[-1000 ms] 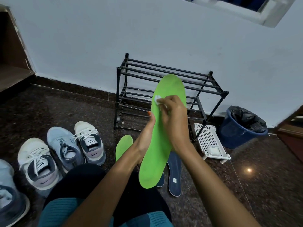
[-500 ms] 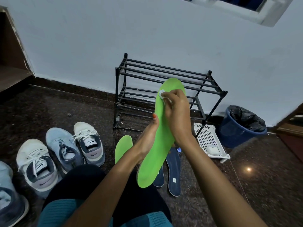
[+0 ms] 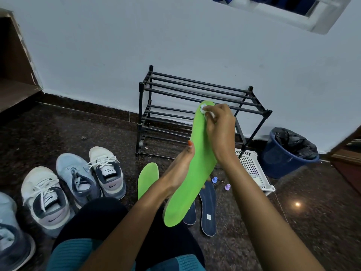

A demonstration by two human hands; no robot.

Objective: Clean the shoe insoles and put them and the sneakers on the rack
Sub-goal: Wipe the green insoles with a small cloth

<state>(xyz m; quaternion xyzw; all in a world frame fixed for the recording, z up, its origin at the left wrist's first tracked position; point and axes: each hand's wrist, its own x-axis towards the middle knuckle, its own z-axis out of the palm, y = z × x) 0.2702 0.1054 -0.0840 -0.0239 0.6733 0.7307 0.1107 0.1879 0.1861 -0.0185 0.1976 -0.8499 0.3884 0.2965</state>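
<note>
My left hand holds a bright green insole upright by its middle, thumb along its left edge. At the insole's toe end, my right hand pinches a small white wipe against the green surface. A second green insole lies on the floor, and two dark blue insoles lie to the right of it. The black two-tier shoe rack stands bare against the wall. Several sneakers sit on the floor at the left.
A white perforated basket lies by the rack's right leg. A blue bin with a black liner stands further right. Two small purple-blue caps lie near the blue insoles. My knees fill the bottom of the view.
My right hand has slid the wipe up the green insole from its upper part to the toe tip. The insole has tilted and moved slightly to the right.
</note>
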